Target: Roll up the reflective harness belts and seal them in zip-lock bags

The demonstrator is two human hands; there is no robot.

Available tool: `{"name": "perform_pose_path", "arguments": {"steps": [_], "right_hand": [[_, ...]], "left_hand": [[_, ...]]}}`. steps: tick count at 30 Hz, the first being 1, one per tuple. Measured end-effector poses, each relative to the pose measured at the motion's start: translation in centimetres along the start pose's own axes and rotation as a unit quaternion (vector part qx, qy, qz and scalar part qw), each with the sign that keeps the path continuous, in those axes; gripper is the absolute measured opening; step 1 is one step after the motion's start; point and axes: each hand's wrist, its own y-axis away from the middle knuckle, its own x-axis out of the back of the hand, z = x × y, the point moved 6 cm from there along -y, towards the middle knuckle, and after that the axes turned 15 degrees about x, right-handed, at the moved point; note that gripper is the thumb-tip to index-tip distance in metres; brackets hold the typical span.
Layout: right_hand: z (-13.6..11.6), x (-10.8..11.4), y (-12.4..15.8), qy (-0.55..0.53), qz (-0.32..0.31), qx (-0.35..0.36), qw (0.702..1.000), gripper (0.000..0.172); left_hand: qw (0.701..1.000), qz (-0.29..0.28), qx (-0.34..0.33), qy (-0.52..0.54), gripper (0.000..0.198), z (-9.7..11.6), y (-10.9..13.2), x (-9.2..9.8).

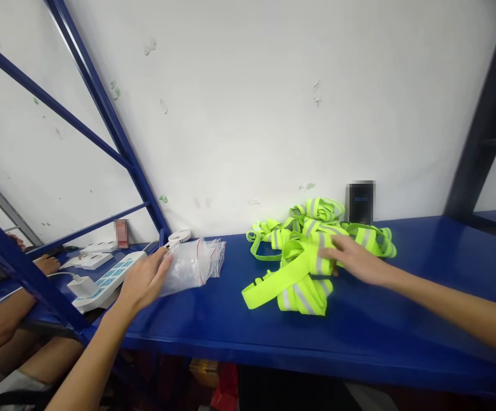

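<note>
At the left of the head view, my left hand (145, 279) is closed on the near end of a clear zip-lock bag (183, 267). A red stripe runs along the bag's far edge. More clear bags (217, 258) lie flat just beyond it. My right hand (353, 257) has its fingers around part of a neon-yellow reflective strap (303, 260) with grey bands; some fingertips are hidden behind the fabric. Several such straps, loosely rolled and looped, form a heap (322, 211) around and behind that hand.
A blue bench (230, 325) stands against a white wall. On it are a power strip (111, 279) with a white plug, a small white fan (180, 236) and a black box (360, 202). Beyond the blue frame post (102, 108), another person's arm (3, 319) rests at the left.
</note>
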Motion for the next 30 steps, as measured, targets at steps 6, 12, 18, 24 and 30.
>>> {"name": "perform_pose_path", "arguments": {"steps": [6, 12, 18, 24, 30], "right_hand": [[-0.1, -2.6, -1.1, 0.018, -0.01, -0.004, 1.0, 0.055], [0.7, -2.3, -3.2, -0.086, 0.036, -0.068, 0.993, 0.058], [1.0, -2.2, -5.4, -0.225, 0.133, -0.04, 0.964, 0.057], [-1.3, -4.4, -1.7, 0.119, -0.117, 0.145, 0.975, 0.04], [-1.5, -4.6, 3.0, 0.213, -0.199, 0.192, 0.937, 0.075]], "left_hand": [[0.995, -0.023, -0.062, -0.074, 0.053, 0.9, -7.1, -5.8], [0.992, 0.093, -0.062, 0.057, 0.048, 2.5, -7.5, -4.3], [0.954, 0.019, -0.276, 0.117, 0.029, 12.3, 1.0, -2.1], [0.924, -0.111, -0.342, 0.132, 0.042, 17.6, 7.0, -5.9], [0.921, -0.124, -0.296, 0.22, 0.064, 19.4, 6.1, -8.9]]}}
